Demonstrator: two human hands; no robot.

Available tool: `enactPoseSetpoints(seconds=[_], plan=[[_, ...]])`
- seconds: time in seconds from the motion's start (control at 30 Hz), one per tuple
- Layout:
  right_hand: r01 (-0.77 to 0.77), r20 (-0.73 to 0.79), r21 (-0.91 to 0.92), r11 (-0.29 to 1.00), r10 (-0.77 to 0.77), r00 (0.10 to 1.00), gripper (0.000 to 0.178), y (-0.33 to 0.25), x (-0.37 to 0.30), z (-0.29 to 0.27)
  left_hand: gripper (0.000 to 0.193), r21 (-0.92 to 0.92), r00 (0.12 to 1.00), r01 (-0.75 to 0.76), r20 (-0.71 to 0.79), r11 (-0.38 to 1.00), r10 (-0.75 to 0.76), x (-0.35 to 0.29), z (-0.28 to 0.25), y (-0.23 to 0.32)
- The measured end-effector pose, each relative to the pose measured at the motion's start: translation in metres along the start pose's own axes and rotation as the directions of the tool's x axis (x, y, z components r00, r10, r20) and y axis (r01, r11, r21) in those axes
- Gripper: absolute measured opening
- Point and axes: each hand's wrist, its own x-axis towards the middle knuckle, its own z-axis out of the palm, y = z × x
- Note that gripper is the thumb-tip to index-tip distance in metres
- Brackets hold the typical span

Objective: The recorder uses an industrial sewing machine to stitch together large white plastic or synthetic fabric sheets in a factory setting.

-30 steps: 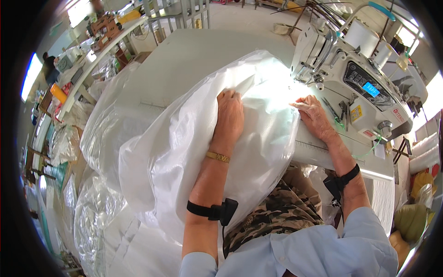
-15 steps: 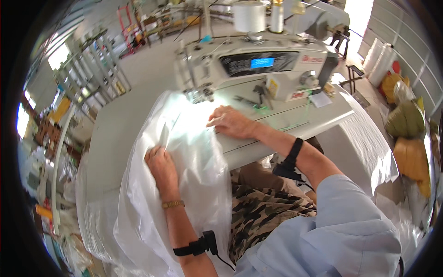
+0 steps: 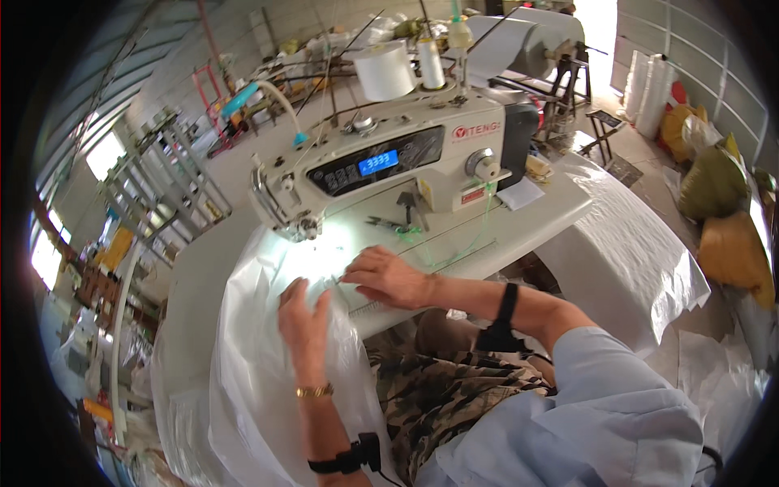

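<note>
A white, slightly see-through plastic sheet (image 3: 256, 357) runs from my lap up under the lit head of the sewing machine (image 3: 381, 166). My left hand (image 3: 304, 329) lies on it with the fingers pointing at the needle area and the thumb apart. At the sheet's right edge, just in front of the needle area, my right hand (image 3: 388, 277) has its fingers bent and pinched together on the material. The fingertips of both hands are close together. Bright lamp light washes out the sheet below the machine head, so the needle itself does not show.
Snips (image 3: 385, 223) and a small dark tool (image 3: 407, 207) lie on the table (image 3: 503, 231) beside green thread. Thread cones (image 3: 384, 71) stand behind the machine. More white sheeting (image 3: 625, 252) hangs off the right side. Stuffed sacks (image 3: 734, 252) line the right wall.
My left hand has moved up the sheet toward the needle area, near my right hand, its thumb now spread. The head view has shifted, so the machine sits lower and further left.
</note>
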Motion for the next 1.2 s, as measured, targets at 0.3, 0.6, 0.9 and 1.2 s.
enactPoseSetpoints(seconds=[0.3, 0.6, 0.9, 1.2], plan=[[-0.288, -0.474, -0.385, 0.877, 0.080, 0.877, 0.048, 0.034, -0.019, -0.189, 0.030, 0.346, 0.977, -0.002, 0.202, 0.938, -0.073, 0.020, 0.047, 0.028], [-0.704, -0.681, 0.300, 0.644, 0.661, 0.314, 0.059, 0.241, -0.091, -0.358, 0.012, 0.397, 0.986, -0.048, 0.164, 0.917, -0.020, 0.030, 0.054, 0.024], [-0.688, -0.100, 0.659, 0.303, 0.942, 0.320, 0.078, 0.265, -0.088, -0.370, 0.013, 0.357, 0.994, 0.002, 0.098, 0.934, -0.040, 0.029, 0.068, 0.009], [-0.305, -0.376, 0.750, 0.587, 0.758, 0.533, 0.037, 0.276, -0.120, -0.341, 0.022, 0.412, 0.967, 0.083, 0.186, 0.908, -0.173, 0.033, 0.058, 0.012]])
